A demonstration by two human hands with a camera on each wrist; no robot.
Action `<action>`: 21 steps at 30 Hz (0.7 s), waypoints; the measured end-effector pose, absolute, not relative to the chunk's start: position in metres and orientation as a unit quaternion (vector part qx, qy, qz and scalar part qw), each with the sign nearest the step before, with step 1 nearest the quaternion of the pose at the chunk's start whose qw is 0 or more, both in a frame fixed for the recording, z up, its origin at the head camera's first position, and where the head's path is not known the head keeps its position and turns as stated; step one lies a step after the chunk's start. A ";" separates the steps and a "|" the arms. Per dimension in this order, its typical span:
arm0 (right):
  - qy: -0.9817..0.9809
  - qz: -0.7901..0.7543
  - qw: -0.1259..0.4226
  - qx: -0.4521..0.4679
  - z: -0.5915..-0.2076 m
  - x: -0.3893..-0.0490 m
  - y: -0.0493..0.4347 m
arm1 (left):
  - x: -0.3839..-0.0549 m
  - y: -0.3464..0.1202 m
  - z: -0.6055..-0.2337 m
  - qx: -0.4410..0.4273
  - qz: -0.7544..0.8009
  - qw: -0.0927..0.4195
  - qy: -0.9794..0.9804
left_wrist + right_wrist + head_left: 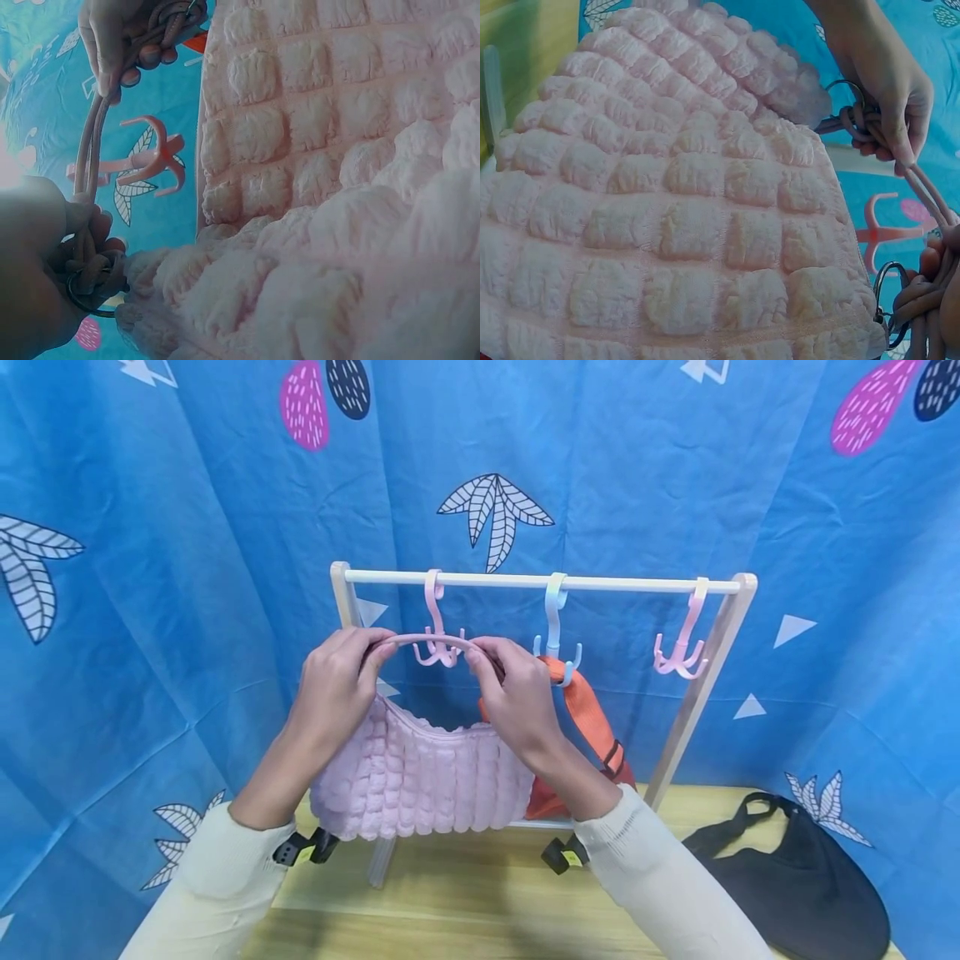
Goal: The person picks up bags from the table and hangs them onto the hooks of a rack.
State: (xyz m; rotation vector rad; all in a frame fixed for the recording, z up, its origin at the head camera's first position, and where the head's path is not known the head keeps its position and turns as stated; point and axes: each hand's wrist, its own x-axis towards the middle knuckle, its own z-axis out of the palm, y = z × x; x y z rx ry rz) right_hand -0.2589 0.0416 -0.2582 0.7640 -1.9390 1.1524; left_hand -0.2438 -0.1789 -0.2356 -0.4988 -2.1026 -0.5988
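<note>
A pink puffy quilted handbag (427, 777) hangs by its strap (431, 638) between both hands. My left hand (337, 681) grips the strap's left part, and my right hand (517, 693) pinches its right part. The strap arches between them, in front of the left pink hook (435, 610) in the head view. Knotted strap ends and a metal ring (889, 292) show close to the right fingers in the right wrist view. Another ring (86, 300) sits by the left hand in the left wrist view.
A white rail (495, 580) on wooden posts carries the hooks. From the middle blue hook (554, 610) hangs an orange bag's strap (588, 714). Another pink hook (684, 635) is at right. A black bag (802, 885) lies on the wooden table (450, 910); a blue curtain stands behind.
</note>
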 end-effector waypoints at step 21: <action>-0.785 0.420 0.366 0.271 -0.255 -0.272 0.039 | -0.254 -0.176 -0.228 -0.188 -0.231 0.426 -0.854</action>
